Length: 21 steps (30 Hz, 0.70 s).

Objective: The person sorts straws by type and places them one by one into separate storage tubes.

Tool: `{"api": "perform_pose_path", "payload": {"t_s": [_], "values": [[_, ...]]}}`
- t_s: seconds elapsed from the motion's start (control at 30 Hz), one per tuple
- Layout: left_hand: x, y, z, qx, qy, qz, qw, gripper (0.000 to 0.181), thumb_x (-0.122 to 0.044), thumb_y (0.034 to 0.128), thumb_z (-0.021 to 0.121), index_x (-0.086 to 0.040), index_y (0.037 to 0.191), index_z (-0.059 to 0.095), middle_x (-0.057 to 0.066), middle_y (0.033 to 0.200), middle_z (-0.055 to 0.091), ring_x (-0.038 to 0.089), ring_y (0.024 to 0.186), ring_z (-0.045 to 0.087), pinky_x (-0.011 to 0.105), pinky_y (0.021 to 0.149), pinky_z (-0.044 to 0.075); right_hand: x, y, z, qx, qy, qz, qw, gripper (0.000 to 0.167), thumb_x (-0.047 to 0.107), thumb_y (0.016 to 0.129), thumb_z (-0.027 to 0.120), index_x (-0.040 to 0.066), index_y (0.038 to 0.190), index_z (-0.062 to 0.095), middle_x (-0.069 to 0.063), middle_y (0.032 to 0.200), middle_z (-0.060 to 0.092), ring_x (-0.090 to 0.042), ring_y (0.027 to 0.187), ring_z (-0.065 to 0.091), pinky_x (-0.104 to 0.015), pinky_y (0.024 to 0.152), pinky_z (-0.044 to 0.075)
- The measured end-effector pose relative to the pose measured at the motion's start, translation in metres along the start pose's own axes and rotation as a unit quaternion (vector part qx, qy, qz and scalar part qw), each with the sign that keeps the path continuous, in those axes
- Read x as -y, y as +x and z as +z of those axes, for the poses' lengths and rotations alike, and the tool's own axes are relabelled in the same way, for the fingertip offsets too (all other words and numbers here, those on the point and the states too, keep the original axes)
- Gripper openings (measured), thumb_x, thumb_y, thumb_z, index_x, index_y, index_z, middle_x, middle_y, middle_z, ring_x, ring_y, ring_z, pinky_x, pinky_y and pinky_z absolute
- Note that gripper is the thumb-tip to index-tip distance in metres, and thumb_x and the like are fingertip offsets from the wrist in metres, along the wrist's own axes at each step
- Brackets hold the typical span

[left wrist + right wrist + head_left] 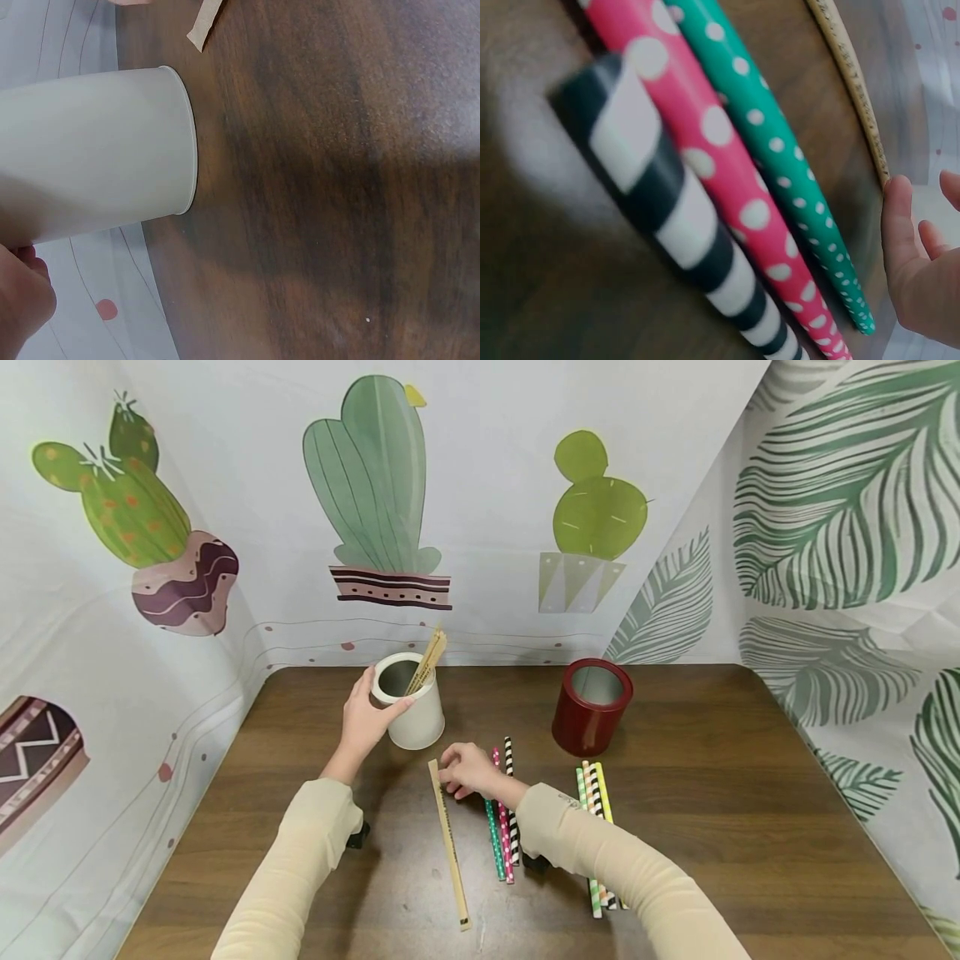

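My left hand grips the rim and side of a white can, also large in the left wrist view. Paper-wrapped sticks lean inside it. Just right of one long paper-wrapped stick lying on the table, my right hand hovers with fingers bent loosely; in the right wrist view the hand is near the stick's end and holds nothing. Beneath the right wrist lie a green dotted straw, a pink dotted straw and a black-and-white striped straw.
A dark red can stands upright at the back right, its inside showing no straws. Several coloured straws lie in front of it, partly behind the right sleeve. Patterned cloth hangs behind the wooden table.
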<state>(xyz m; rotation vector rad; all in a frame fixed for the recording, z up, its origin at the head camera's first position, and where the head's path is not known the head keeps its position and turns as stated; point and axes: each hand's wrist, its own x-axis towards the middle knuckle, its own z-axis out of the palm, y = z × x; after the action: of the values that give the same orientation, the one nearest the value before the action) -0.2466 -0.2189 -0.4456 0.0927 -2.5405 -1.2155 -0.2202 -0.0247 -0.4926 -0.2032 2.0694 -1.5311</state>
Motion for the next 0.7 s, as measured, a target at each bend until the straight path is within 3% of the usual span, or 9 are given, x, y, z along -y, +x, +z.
{"api": "perform_pose_path", "payload": {"t_s": [0.3,0.47,0.57,0.7], "values": [[-0.001,0.000,-0.001,0.000,-0.002,-0.003,1.0000,0.090,-0.042,0.0689,0.071,-0.003,0.137,0.029,0.013,0.142,0.029,0.030,0.130,0.028,0.046,0.104,0.025,-0.006,-0.004,0.008,0.008,-0.020,0.011,0.9997,0.021,0.003,0.077,0.064,-0.001,0.094,0.053,-0.005,0.059,0.052,-0.014,0.044,0.049,-0.027,0.040,0.046],[-0.002,-0.001,-0.001,0.004,-0.003,-0.004,1.0000,0.090,-0.043,0.0690,0.071,-0.005,0.138,0.027,0.013,0.143,0.029,0.030,0.130,0.027,0.046,0.104,0.025,-0.009,-0.004,0.014,-0.011,-0.076,-0.030,0.9966,0.019,0.003,0.075,0.065,-0.002,0.091,0.054,-0.002,0.057,0.051,-0.010,0.040,0.046,-0.025,0.038,0.046],[-0.002,-0.001,-0.002,0.007,-0.003,-0.007,0.9999,0.091,-0.044,0.0692,0.070,-0.006,0.139,0.026,0.012,0.143,0.028,0.030,0.131,0.027,0.046,0.104,0.025,-0.010,-0.005,0.018,-0.035,-0.147,-0.065,0.9865,0.018,0.004,0.075,0.065,-0.001,0.088,0.055,-0.003,0.057,0.053,-0.008,0.037,0.045,-0.022,0.036,0.044],[-0.002,-0.001,-0.002,0.011,-0.004,-0.010,0.9999,0.091,-0.044,0.0695,0.070,-0.006,0.139,0.025,0.012,0.144,0.027,0.030,0.131,0.026,0.047,0.104,0.024,-0.011,-0.006,0.022,-0.071,-0.239,-0.099,0.9633,0.016,0.006,0.074,0.067,0.002,0.085,0.056,-0.006,0.065,0.058,-0.007,0.035,0.045,-0.019,0.035,0.040]]}}
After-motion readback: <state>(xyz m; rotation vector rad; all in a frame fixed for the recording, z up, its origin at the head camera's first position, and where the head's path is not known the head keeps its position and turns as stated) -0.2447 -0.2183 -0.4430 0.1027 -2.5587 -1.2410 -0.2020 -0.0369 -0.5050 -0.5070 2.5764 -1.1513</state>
